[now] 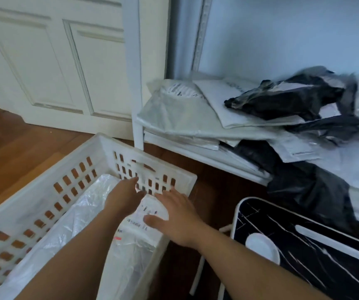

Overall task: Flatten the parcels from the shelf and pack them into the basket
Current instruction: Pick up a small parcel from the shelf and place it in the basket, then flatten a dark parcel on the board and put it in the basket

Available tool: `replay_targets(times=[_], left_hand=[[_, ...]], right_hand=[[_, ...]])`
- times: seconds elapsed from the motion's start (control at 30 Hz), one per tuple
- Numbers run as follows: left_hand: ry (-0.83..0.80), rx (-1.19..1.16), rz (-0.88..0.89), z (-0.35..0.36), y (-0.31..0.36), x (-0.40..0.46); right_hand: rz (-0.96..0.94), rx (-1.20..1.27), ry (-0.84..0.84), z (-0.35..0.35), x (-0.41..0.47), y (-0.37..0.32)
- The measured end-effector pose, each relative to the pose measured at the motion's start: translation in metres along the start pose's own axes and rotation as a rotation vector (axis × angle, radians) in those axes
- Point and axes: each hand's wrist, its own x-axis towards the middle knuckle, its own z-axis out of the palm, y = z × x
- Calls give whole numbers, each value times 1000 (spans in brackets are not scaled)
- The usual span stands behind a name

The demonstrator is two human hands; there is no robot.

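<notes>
A white slotted plastic basket [44,169] stands on the wooden floor at the lower left. Inside it lies a flattened white plastic parcel [135,237] with a printed label. My left hand [124,195] and my right hand [174,215] reach into the basket with straight fingers spread on top of this parcel, near the basket's far wall. On the low white shelf [196,152] to the right lie more parcels: grey-white mailers [180,113], a white padded envelope [222,98], and crumpled black bags [286,100].
A white panelled door [55,61] stands behind the basket. A black bag [308,187] hangs over the shelf's front edge. At the lower right is a black marble-patterned tabletop [304,245] with a white frame and a white object on it.
</notes>
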Motion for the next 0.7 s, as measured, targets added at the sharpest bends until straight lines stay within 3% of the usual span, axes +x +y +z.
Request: replay_targets(times=[0.13,0.23,0.33,0.4,0.5,0.6,0.7], left_hand=[[121,78,100,-48,45,-29],[196,62,146,-71,81,-54],[144,-49,214,-76,116,-75],[35,-248,233,-70,144,-88],[-189,-721,108,-46,194,-107],[-252,-921,-12,-12,244,-123],[-310,-1133,-107,20,281,-129]], right_hand=[[2,55,90,-18,-54,23],[-66,-180,267,-55,-91,43],[-160,-432,512,-89,-128,63],[-158,-435,659,-103,-156,82],[-8,-367,784,-113,-198,113],[300,-121,863,-108,-233,151],[542,135,795,-101,-261,184]])
